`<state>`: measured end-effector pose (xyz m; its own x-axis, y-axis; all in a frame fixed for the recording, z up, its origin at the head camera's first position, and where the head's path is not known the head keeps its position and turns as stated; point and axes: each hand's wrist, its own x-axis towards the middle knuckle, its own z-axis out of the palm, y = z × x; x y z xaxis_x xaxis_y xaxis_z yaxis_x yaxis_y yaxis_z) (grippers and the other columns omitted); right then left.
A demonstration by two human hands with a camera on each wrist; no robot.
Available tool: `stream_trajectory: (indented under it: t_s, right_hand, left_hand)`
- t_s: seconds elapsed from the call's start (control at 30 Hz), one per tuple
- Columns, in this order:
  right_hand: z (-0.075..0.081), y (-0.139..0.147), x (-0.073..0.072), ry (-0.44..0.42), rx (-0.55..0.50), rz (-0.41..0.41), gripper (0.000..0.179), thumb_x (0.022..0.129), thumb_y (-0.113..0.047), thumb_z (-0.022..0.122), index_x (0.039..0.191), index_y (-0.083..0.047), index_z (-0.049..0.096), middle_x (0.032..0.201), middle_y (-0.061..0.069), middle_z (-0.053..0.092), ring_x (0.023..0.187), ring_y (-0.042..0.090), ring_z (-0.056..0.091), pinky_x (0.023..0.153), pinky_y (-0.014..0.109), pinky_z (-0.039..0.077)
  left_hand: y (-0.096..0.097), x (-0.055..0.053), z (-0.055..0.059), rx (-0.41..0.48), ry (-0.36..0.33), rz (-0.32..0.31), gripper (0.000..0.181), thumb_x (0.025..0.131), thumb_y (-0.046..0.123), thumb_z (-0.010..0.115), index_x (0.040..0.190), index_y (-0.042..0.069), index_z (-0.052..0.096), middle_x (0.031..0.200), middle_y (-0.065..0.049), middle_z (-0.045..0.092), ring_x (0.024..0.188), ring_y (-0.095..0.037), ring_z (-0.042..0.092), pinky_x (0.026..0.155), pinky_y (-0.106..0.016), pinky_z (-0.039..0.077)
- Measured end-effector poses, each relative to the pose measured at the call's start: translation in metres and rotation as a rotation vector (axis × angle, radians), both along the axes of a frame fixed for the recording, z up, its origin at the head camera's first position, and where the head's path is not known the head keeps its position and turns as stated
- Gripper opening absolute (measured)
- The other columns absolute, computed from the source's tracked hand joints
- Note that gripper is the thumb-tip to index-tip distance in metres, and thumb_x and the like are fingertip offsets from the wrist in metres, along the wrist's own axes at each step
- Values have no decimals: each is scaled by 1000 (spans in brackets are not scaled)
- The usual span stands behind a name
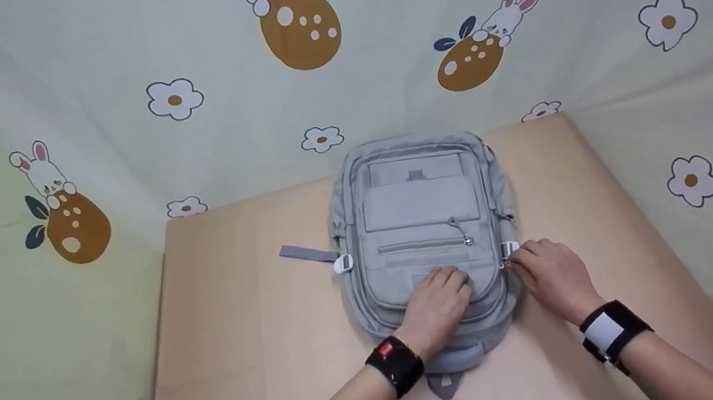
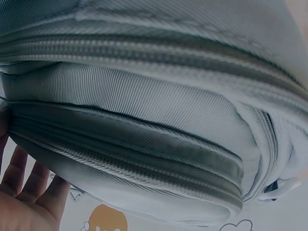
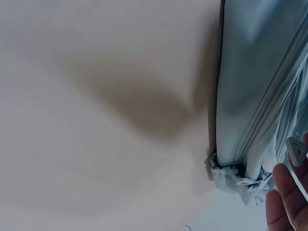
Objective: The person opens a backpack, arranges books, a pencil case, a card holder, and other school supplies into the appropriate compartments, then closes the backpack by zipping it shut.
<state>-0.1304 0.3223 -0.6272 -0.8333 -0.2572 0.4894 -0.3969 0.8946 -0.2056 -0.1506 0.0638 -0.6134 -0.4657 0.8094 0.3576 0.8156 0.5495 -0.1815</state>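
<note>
A grey backpack [image 1: 419, 203] lies front side up on a cardboard surface, its top handle [image 1: 454, 360] toward me. My left hand [image 1: 438, 306] holds the edge of the front pocket [image 2: 130, 178]; the left wrist view shows its fingers on the outer side and the thumb at the zipped rim. A gap opens between this pocket and the zipper [image 2: 144, 55] behind it. At the bag's right side, my right hand [image 1: 552, 272] pinches a zipper pull [image 3: 296, 151], seen as a small triangular loop in the right wrist view. Part of that grip is out of frame.
The cardboard surface [image 1: 243, 344] reaches out on both sides of the bag. A loose grey strap [image 1: 307, 252] sticks out left from a white buckle [image 1: 343, 264]. Another white buckle [image 1: 510, 247] sits by my right fingers. Patterned cloth [image 1: 230, 149] hangs behind and around.
</note>
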Motion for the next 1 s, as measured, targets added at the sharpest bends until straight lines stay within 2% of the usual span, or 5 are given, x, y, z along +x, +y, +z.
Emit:
stream_trajectory:
  t_s: [0.17,0.57,0.8,1.0]
  right_hand:
    - [4,5,-18,10,2,-12,12,86,-11,80,94,-12,73,89,6,67,79,32,61,64,46,45]
    - [15,7,-60,-52,-11,-94,9,94,-15,74,98,-8,73,90,10,67,81,34,60,66,48,44]
    - [14,6,-67,-53,-10,-116,9,93,-15,74,97,-7,72,87,10,67,77,35,60,63,48,44]
    - [11,2,-67,-130,-69,-130,8,95,-14,72,98,-7,71,91,9,71,80,34,62,67,48,46]
  left_hand:
    - [1,0,1,0,3,-12,12,90,7,63,95,16,70,115,-1,62,112,-20,59,103,-36,48]
    - [0,3,5,-36,-81,3,13,91,8,65,99,16,70,119,-1,61,116,-20,57,108,-38,45]
    - [0,4,5,-42,-101,-9,14,92,7,64,102,16,69,121,-1,61,119,-19,57,109,-40,44]
    - [-2,3,4,-32,-103,4,15,91,6,65,102,16,69,121,-1,61,120,-19,57,110,-40,43]
